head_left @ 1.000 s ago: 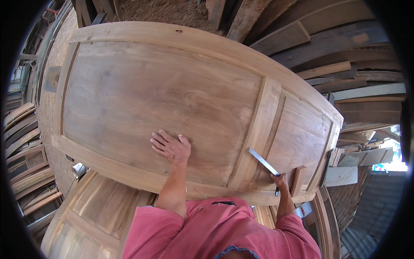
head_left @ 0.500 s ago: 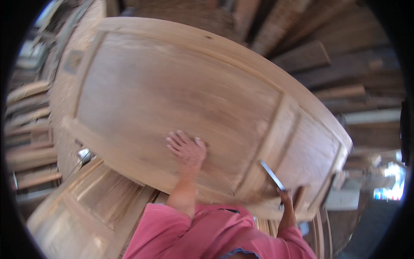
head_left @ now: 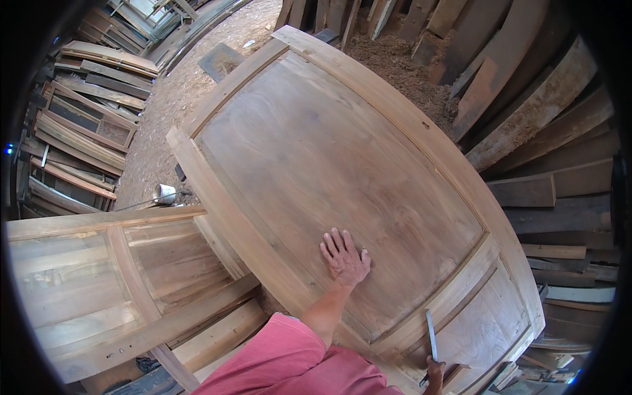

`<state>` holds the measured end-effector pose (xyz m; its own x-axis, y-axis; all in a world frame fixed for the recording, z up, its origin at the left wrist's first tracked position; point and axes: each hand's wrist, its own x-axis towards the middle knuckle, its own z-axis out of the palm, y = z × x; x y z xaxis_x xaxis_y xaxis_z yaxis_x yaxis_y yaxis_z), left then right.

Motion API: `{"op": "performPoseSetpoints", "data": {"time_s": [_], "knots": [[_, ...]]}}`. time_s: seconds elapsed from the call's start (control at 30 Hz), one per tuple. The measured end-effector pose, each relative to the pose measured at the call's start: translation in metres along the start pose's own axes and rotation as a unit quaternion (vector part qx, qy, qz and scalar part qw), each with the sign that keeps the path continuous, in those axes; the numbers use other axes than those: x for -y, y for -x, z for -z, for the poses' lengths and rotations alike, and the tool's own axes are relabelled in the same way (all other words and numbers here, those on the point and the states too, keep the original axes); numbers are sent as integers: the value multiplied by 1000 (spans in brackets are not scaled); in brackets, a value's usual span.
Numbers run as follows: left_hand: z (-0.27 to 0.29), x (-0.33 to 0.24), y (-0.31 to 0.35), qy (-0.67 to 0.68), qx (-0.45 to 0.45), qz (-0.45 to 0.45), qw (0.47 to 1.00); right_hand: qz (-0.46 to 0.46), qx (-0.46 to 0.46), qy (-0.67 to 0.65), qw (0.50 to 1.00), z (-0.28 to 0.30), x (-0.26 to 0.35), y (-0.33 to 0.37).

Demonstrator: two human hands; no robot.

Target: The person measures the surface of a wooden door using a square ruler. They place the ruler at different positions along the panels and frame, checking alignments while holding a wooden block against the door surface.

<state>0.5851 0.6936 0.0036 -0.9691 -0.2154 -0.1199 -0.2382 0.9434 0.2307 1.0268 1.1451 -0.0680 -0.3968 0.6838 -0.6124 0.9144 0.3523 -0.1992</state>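
A large wooden panelled door (head_left: 342, 168) lies across the middle, its frame standing out around a big panel and a smaller one at the lower right. On the big panel my left hand (head_left: 345, 262) rests palm down, fingers spread, holding nothing. My right hand (head_left: 434, 375), partly cut off by the lower edge, is closed around a thin, straight metal-bladed tool (head_left: 432, 334). Its blade points away from me over the cross rail and the smaller panel. The tool's grip is mostly hidden in the fingers, so its exact kind does not show.
Left of the door lies another panelled wooden frame (head_left: 128, 289), partly beneath it. A white pot (head_left: 164, 193) sits on the ground beyond. Stacked timber (head_left: 89, 141) lines the far left; leaning planks (head_left: 513, 72) and more boards (head_left: 559, 214) crowd the right side.
The view has swung, so the door appears turned and shifted right. My left hand stays flat on its panel, and my right hand still grips the bladed tool.
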Motion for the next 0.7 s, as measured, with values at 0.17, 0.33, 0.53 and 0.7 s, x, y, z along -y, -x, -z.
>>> {"op": "performPoseSetpoints", "data": {"time_s": [0.17,0.33,0.53,0.7], "knots": [[0,1,-1,2,19,10,1000,210,32,101,972,7,-19,-1],[1,3,1,0,13,1,1000,204,9,72,976,-5,-13,11],[5,-4,2,-45,-76,-29,996,121,61,123,983,-24,-28,-12],[-15,12,2,-86,-94,-12,992,19,-30,55,998,-3,82,33]]}}
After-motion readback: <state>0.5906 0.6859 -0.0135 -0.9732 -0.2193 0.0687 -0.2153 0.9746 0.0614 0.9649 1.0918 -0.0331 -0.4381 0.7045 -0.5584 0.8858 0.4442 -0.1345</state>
